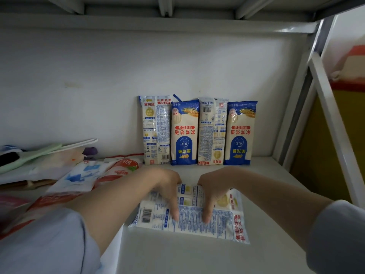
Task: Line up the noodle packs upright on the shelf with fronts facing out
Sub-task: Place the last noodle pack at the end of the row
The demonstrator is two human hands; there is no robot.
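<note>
Several noodle packs lean upright against the white back wall of the shelf (pixel 197 254). From the left, the first pack (pixel 157 129) and the third pack (pixel 212 131) show their printed backs. The second pack (pixel 184 133) and the fourth pack (pixel 241 133) show their blue and cream fronts, upside down. Another noodle pack (pixel 189 218) lies flat on the shelf in front of them, back side up. My left hand (pixel 167 188) and my right hand (pixel 213 190) rest on this flat pack, fingers pressed onto its middle and wrapped over its far edge.
A heap of other bags (pixel 83 175) in white, blue and red lies at the left, with a green and white handled object (pixel 39 153) behind it. White shelf posts (pixel 296 119) stand at the right. A shelf board (pixel 158 22) runs overhead.
</note>
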